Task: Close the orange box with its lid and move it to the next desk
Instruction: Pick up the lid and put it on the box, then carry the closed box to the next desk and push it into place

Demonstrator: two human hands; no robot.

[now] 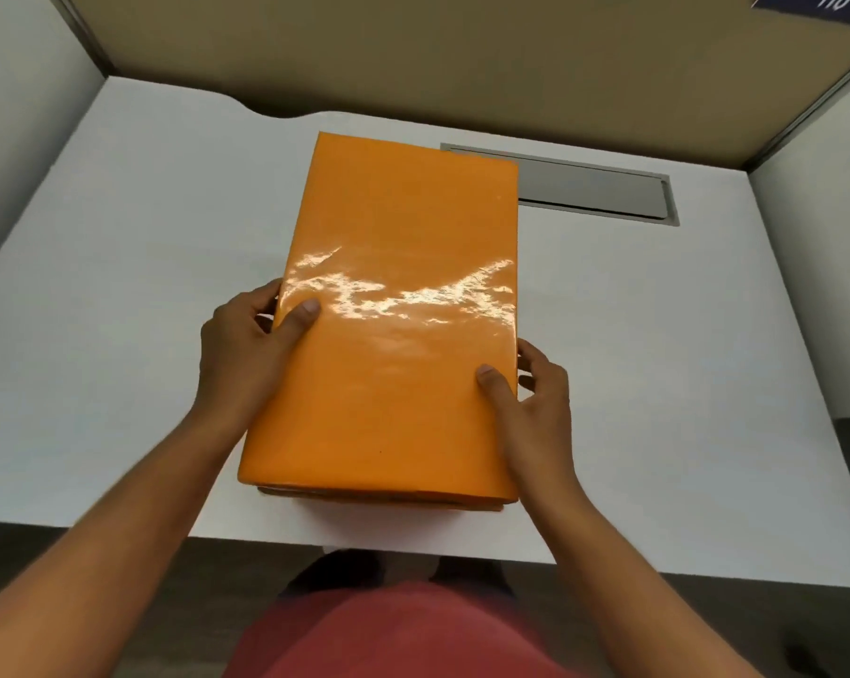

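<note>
Head view: orange box (pixel 393 325), lid (pixel 413 212) seated, sits mid-desk (pixel 119 286) before the cable tray (pixel 608 193). My left hand (pixel 246 345) and right hand (pixel 535 403) clamp its sides. Risk: glossy wrap slips, or lid lifts alone.

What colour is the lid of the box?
Glossy orange lid, seen best in the head view.

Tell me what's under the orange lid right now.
Under the orange lid, only a strip of the orange box shows at the near edge. Its contents are hidden. Left hand and right hand grip the sides above the white desk.
</note>
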